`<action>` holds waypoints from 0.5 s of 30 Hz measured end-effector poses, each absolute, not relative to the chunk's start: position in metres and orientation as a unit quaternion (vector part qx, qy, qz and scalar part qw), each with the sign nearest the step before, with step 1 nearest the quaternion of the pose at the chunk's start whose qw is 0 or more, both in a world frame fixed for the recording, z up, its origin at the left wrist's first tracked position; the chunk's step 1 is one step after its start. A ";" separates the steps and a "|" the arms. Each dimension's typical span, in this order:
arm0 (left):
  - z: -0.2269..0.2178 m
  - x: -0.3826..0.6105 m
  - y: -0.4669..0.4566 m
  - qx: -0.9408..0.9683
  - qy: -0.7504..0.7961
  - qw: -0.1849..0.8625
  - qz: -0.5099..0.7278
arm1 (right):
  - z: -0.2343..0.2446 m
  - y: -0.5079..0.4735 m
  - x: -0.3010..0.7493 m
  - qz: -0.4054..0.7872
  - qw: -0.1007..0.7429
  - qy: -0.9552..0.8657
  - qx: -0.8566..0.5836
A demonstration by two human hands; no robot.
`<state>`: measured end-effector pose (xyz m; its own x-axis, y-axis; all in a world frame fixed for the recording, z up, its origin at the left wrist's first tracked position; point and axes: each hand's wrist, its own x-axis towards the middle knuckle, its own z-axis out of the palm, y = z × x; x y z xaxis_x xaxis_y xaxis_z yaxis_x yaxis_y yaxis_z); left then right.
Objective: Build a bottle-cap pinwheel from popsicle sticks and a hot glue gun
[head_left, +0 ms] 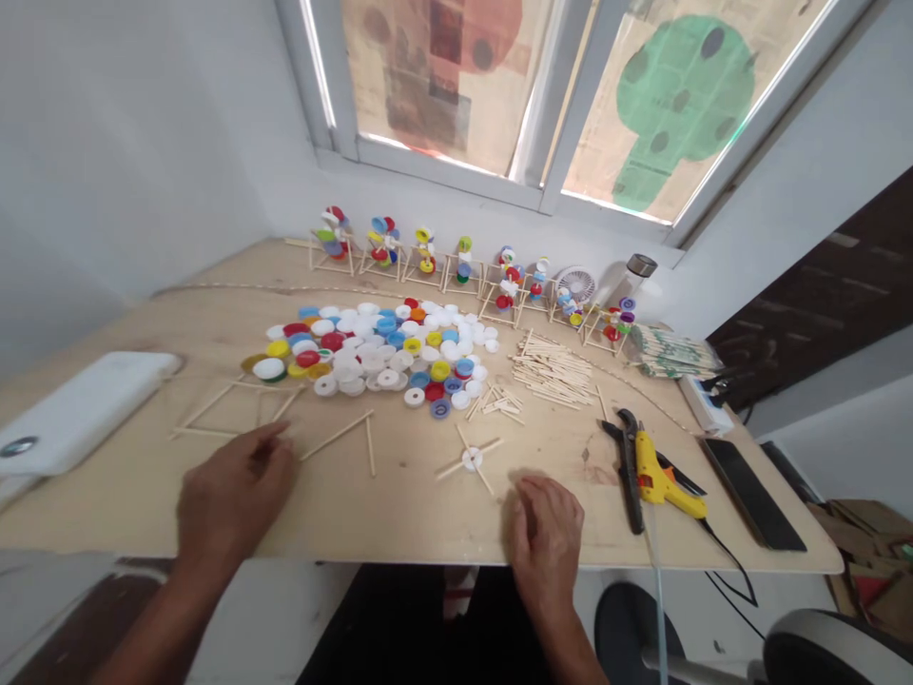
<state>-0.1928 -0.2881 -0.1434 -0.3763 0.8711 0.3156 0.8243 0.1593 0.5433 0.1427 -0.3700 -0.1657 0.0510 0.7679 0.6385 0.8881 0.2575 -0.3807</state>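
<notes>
My left hand (239, 485) is over the table's left front, its fingers loosely bent and a gap between index finger and thumb; nothing shows in it. Just beyond its fingertips lies a square frame of wooden sticks (206, 407), whose near right corner is partly hidden by the hand. To the right are two sticks (337, 436) meeting in an angle. My right hand (546, 528) rests at the front edge, fingers half curled and thumb apart, holding nothing I can see. Close by on its upper left lies a cross of sticks (472, 459) around a white cap.
Colourful bottle caps (371, 352) are heaped mid-table beside loose sticks (553, 369). Stick-and-cap models (426, 252) line the back. Right of my right hand lie pliers (629, 471), a yellow glue gun (660, 476) and a phone (752, 493). A white power bank (86, 409) lies left.
</notes>
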 end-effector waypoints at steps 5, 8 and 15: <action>-0.148 -0.178 -0.283 0.657 0.701 -0.016 0.278 | -0.163 -0.370 0.142 -0.067 0.399 -0.684 -0.607; -0.147 -0.170 -0.276 0.670 0.705 -0.028 0.231 | -0.162 -0.371 0.141 -0.058 0.402 -0.681 -0.609; -0.140 -0.159 -0.266 0.679 0.693 0.014 0.242 | -0.159 -0.373 0.143 -0.002 0.438 -0.662 -0.609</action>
